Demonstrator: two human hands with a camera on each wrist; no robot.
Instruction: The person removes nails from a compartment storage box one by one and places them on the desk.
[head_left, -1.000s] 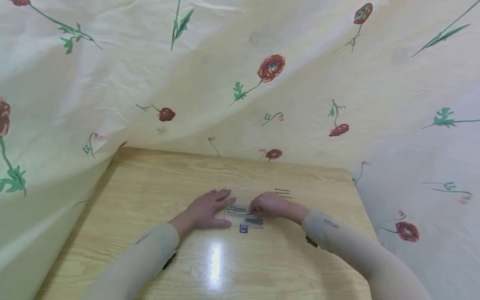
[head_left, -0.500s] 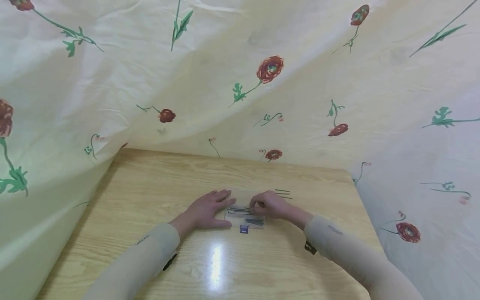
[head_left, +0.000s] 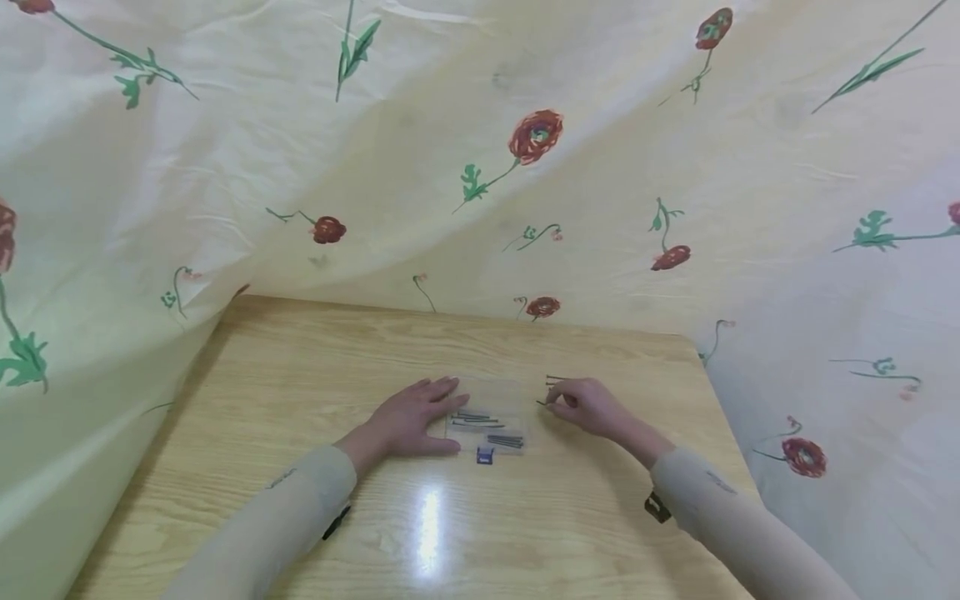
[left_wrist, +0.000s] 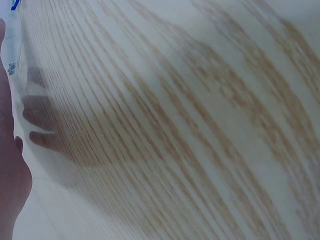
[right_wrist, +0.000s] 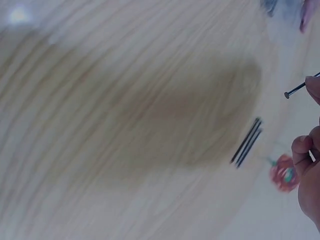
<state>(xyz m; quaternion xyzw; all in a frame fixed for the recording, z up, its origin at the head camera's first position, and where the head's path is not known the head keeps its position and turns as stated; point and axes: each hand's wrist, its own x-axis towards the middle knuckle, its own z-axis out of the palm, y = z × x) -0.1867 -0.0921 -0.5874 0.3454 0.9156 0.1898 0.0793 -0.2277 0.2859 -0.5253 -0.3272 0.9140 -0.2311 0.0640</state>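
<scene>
Pinching the nail (right_wrist: 296, 89) in your right hand (head_left: 588, 407), hold it mid-length: probably light, stiff, slippery; your left hand (head_left: 412, 419) lies spread.

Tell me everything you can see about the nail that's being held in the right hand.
The nail is thin, straight and dark, metallic-looking, with a small flat round head at its free end. The right hand pinches its shaft; the opposite end isn't visible. It sits just to the right of the clear box and appears raised off the table, tilted rather than upright.
</scene>
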